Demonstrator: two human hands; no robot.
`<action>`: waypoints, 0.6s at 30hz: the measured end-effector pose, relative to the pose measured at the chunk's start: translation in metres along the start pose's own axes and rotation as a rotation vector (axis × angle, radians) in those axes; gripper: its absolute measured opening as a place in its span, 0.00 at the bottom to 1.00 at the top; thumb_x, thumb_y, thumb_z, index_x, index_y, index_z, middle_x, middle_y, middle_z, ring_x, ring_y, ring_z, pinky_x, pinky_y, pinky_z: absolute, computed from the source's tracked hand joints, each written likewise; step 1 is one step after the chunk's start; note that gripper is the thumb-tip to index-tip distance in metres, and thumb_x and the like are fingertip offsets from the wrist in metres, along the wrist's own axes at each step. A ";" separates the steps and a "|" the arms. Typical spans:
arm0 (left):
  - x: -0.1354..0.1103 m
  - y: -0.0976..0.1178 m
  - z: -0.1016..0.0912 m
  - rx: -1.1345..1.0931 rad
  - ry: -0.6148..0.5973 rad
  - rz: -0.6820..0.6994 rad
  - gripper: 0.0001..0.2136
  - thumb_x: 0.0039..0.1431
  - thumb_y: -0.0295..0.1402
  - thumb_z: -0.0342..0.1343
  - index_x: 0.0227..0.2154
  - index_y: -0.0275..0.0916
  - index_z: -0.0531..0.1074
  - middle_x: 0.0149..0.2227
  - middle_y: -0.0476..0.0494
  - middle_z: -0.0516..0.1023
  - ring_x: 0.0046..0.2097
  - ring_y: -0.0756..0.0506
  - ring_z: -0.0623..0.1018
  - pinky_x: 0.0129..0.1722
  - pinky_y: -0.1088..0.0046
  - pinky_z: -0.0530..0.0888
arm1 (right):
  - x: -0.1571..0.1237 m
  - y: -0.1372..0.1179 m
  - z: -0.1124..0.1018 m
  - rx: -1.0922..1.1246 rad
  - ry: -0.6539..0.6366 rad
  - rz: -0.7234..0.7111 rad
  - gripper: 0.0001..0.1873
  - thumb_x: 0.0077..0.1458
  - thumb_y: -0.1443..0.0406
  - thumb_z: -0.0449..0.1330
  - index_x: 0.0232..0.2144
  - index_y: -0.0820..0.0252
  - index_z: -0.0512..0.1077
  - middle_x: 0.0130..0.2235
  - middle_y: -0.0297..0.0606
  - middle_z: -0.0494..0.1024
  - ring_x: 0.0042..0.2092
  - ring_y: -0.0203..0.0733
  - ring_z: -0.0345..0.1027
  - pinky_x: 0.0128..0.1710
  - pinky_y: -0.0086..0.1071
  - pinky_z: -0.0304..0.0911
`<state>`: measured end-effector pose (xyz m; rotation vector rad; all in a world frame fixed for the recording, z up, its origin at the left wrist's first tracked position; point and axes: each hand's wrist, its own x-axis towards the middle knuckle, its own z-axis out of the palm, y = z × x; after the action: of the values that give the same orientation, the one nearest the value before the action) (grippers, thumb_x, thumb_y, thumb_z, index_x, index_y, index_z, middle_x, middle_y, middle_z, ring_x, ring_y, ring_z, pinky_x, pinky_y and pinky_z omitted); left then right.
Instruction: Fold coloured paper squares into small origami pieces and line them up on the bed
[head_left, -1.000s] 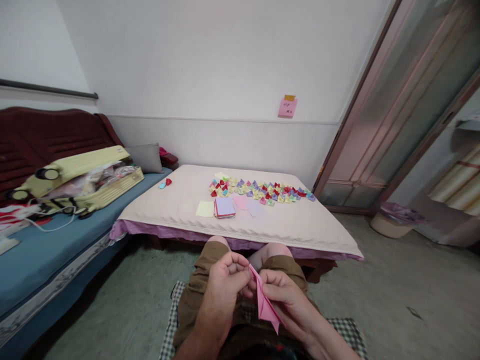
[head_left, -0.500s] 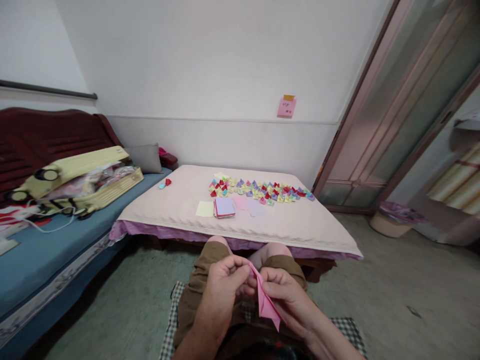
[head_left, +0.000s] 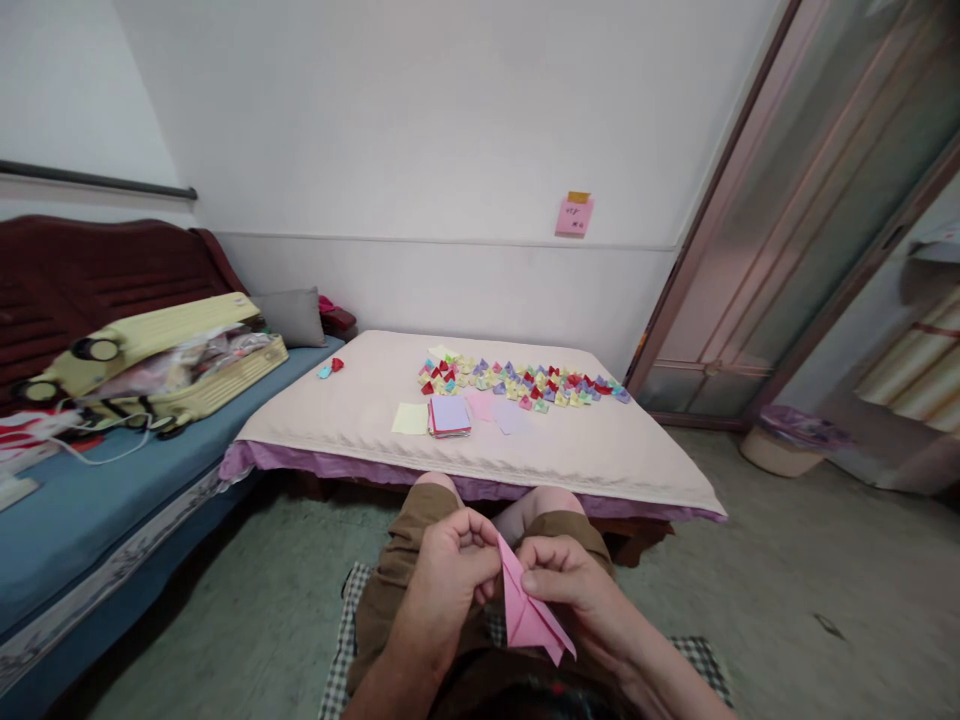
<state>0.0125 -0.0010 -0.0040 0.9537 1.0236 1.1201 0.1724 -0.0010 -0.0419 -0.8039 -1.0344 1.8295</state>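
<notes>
A pink sheet of folded paper (head_left: 525, 612) hangs between my two hands, above my lap, with creases and a pointed lower corner showing. My left hand (head_left: 459, 562) pinches its upper left edge between thumb and finger. On the paper's right side, my right hand (head_left: 566, 580) grips it with the thumb pressed on the front face; the fingers behind are partly hidden. Beyond my knees, the table (head_left: 360, 440) bears a stack of square paper (head_left: 450, 414) with a lilac sheet on top. Loose yellow (head_left: 410, 418), pink (head_left: 481, 405) and lilac sheets (head_left: 511, 417) lie beside it.
Several small folded paper pieces (head_left: 525, 382) in mixed colours spread across the table's back. Red and blue pieces (head_left: 331, 368) sit at its far left. An open yellow suitcase (head_left: 217, 375) rests on the blue couch (head_left: 187, 440). At right stands a bin (head_left: 784, 445).
The pink paper has turned and opened out, so more of its creased face shows. Both hands have shifted only slightly and keep hold of it.
</notes>
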 end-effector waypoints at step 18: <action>0.002 -0.007 -0.003 0.196 -0.124 0.098 0.15 0.57 0.42 0.51 0.21 0.37 0.68 0.13 0.54 0.64 0.16 0.54 0.62 0.17 0.79 0.58 | -0.007 -0.022 0.003 -0.245 0.089 0.004 0.08 0.38 0.67 0.66 0.17 0.64 0.70 0.17 0.27 0.62 0.21 0.28 0.46 0.20 0.25 0.39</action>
<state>0.0120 0.0004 -0.0116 1.2263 1.0064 1.0401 0.1814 -0.0023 -0.0205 -1.0238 -1.2141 1.6743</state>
